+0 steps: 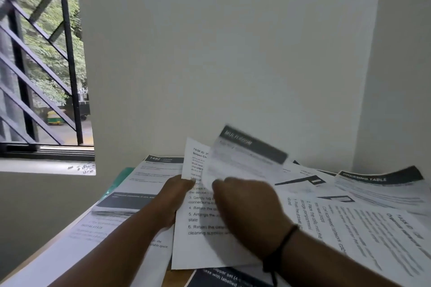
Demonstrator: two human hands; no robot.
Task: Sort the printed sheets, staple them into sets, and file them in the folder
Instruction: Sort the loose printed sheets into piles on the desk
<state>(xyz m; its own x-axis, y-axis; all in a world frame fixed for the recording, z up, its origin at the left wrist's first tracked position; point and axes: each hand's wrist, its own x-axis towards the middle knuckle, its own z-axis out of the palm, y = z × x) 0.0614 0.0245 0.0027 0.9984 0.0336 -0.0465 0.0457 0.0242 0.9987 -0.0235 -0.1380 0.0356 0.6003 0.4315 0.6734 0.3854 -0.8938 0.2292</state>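
My left hand (173,196) holds a printed sheet (198,235) with numbered steps by its left edge, thumb on top. My right hand (247,207) grips a second, motion-blurred sheet (245,158) with a dark header band and lifts it over the first. Several more printed sheets (363,221) lie spread over the table to the right and left. A teal folder (121,177) shows only as a corner under the left stack. No stapler is in view.
A white wall rises just behind the table, with a corner at the right. A barred window (42,65) with a sill is at the left. A strip of the wooden table (175,277) shows near the front edge.
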